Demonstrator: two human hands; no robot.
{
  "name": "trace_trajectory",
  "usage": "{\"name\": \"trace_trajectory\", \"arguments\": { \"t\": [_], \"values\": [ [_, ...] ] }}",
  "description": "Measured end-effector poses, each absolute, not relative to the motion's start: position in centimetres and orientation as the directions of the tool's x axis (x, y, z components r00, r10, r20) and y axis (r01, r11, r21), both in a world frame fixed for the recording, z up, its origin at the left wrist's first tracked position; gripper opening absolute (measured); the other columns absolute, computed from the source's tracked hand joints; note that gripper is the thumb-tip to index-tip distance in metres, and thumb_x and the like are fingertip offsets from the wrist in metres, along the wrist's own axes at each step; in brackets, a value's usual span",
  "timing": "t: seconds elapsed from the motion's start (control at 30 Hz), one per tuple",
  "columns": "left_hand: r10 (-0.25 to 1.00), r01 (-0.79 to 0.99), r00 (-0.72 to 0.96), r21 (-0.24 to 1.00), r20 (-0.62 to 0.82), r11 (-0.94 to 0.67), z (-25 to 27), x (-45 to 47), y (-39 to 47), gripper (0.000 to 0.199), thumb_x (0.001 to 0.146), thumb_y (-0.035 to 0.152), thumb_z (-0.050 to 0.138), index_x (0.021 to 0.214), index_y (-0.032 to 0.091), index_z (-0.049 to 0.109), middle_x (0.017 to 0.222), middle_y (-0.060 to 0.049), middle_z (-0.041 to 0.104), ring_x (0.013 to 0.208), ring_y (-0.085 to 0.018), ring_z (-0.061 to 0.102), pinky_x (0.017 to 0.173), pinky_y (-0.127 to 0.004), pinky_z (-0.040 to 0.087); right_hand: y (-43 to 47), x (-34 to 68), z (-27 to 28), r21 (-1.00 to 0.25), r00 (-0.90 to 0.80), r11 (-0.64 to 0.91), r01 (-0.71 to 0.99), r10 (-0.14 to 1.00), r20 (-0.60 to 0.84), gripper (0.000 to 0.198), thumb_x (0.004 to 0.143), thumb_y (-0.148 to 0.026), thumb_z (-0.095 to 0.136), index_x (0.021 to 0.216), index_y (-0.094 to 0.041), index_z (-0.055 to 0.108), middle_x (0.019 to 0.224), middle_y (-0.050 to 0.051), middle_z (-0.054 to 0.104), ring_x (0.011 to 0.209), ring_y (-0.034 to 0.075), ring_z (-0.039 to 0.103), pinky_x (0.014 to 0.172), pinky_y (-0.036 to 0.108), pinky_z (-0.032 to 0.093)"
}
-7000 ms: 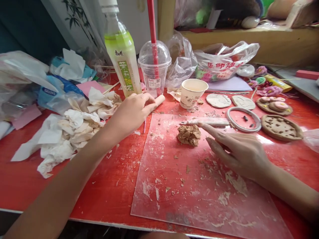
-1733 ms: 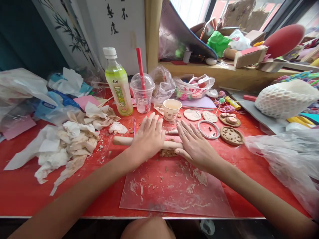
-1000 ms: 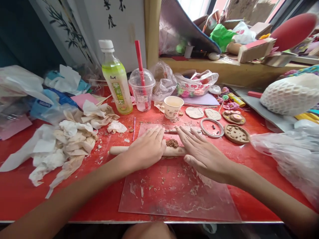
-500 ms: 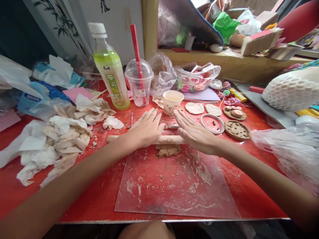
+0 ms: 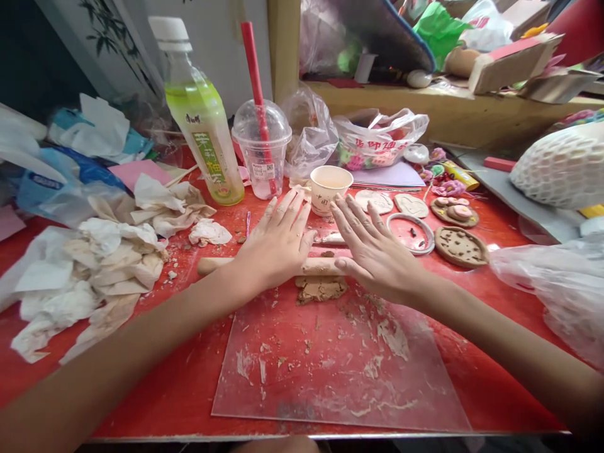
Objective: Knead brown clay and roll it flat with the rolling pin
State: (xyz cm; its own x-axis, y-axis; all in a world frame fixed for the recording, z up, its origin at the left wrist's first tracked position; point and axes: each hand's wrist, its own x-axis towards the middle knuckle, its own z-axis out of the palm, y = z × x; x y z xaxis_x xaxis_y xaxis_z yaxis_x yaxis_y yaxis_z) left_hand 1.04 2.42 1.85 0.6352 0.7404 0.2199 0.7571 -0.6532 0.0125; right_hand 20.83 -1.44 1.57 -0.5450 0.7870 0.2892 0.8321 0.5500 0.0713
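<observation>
A wooden rolling pin (image 5: 318,267) lies crosswise over a flattened piece of brown clay (image 5: 321,289), whose near edge shows below it. My left hand (image 5: 276,242) rests flat on the pin's left part, fingers stretched forward. On its right part lies my right hand (image 5: 377,251), palm down with fingers spread; it hides that end of the pin. Under the clay is a clear plastic sheet (image 5: 330,390) smeared with clay scraps. Just beyond my fingertips stands a paper cup (image 5: 325,200). A pale ring (image 5: 427,246) lies to the right of my right hand.
Crumpled tissues (image 5: 108,258) cover the left side of the red table (image 5: 155,384). A drink bottle (image 5: 202,138) and a lidded plastic cup (image 5: 262,148) with a red straw stand behind. Clay discs (image 5: 461,246) and a plastic bag (image 5: 557,283) lie at the right.
The camera view has shifted slightly closer. Both hands stay flat on the rolling pin, which still lies over the far part of the clay.
</observation>
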Motion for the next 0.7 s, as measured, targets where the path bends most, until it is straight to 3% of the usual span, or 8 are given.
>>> {"name": "trace_trajectory", "arguments": {
  "t": [0.2, 0.37, 0.7],
  "values": [
    [0.681, 0.729, 0.636, 0.007, 0.363, -0.684, 1.7, 0.7, 0.0, 0.054, 0.094, 0.03, 0.027, 0.139, 0.0, 0.022, 0.149, -0.022, 0.018, 0.14, -0.029, 0.01, 0.112, -0.05, 0.011, -3.4, 20.7, 1.2, 0.122, -0.588, 0.582, 0.804, 0.746, 0.312, 0.086, 0.086, -0.066, 0.016, 0.145, -0.01, -0.011, 0.152, 0.013, 0.011, 0.141, 0.022, 0.004, 0.113, 0.046, 0.013],
    [0.703, 0.759, 0.607, -0.008, 0.37, -0.651, 1.9, 0.6, -1.6, 0.054, 0.093, 0.027, 0.03, 0.14, 0.001, 0.022, 0.15, -0.02, 0.016, 0.14, -0.029, 0.011, 0.112, -0.049, 0.014, -5.0, 20.8, 0.9, 0.137, -0.606, 0.598, 0.789, 0.726, 0.325, 0.093, 0.081, -0.071, 0.017, 0.145, -0.009, -0.008, 0.151, 0.013, 0.015, 0.141, 0.024, 0.004, 0.114, 0.048, 0.01],
    [0.689, 0.749, 0.63, -0.044, 0.359, -0.661, 1.9, 0.3, -3.8, 0.054, 0.092, 0.026, 0.029, 0.14, 0.001, 0.024, 0.149, -0.018, 0.023, 0.139, -0.027, 0.016, 0.114, -0.047, 0.016, -7.3, 21.0, 0.9, 0.007, -0.615, 0.638, 0.77, 0.74, 0.271, 0.092, 0.082, -0.07, 0.01, 0.144, -0.007, -0.014, 0.151, 0.015, 0.01, 0.14, 0.025, 0.004, 0.113, 0.051, 0.007]
  ]
}}
